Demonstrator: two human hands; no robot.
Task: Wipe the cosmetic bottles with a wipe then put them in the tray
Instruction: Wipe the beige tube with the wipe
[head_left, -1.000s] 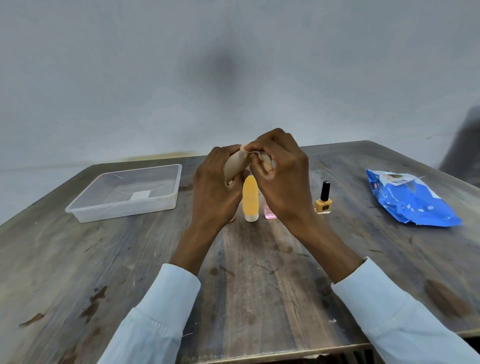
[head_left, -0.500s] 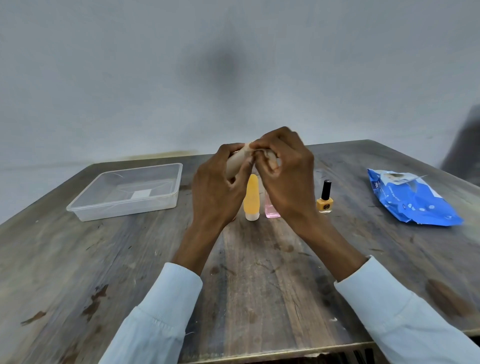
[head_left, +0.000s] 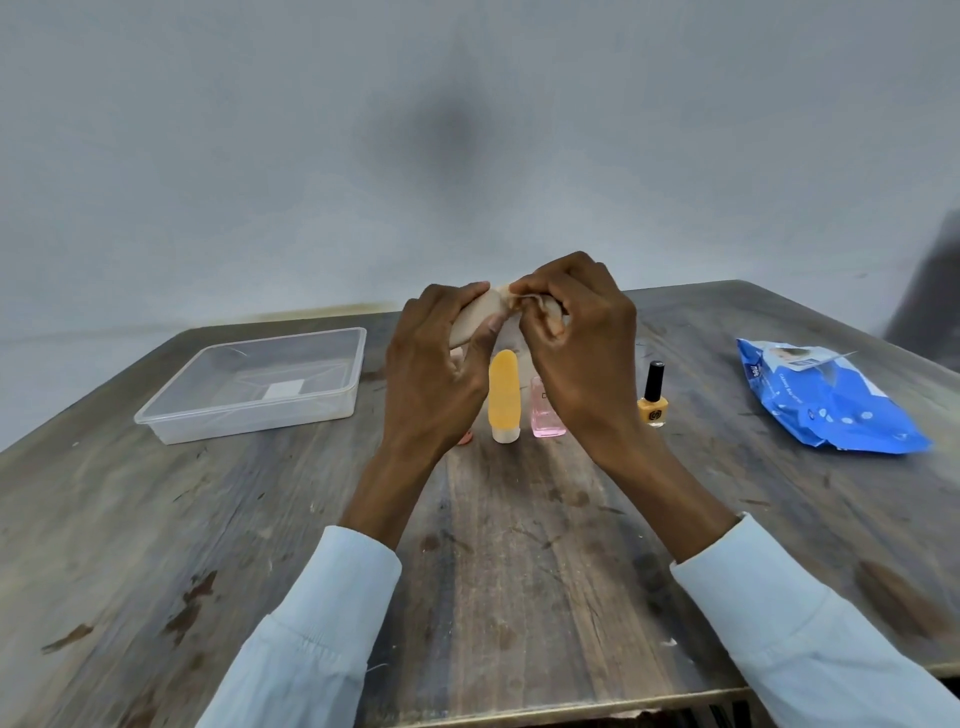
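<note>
A clear plastic tray is set near the far left corner of the surface; nothing but a small white label on its floor is seen in it. A blue pack of wipes lies near the right edge, its flap lifted; white print is carried on it, but it is too small to be read.

A beige bottle is held above the middle of the surface, the left hand being curled round it. Its upper end is covered by a crumpled wipe, which is pinched by the fingers of the right hand.

Below the hands, towards the far edge, three bottles are stood in a row: an orange tube resting on its white cap, a small pink bottle just beside it with faint lettering that cannot be made out, and, further to the right, an orange nail polish bottle with a black cap and a dark round emblem on its front. A small reddish thing is partly hidden behind the left wrist and cannot be identified.

The surface is of worn, grey-brown wood, marked with dark stains. A plain grey wall is seen behind it. Pale blue sleeves are worn on both arms.
</note>
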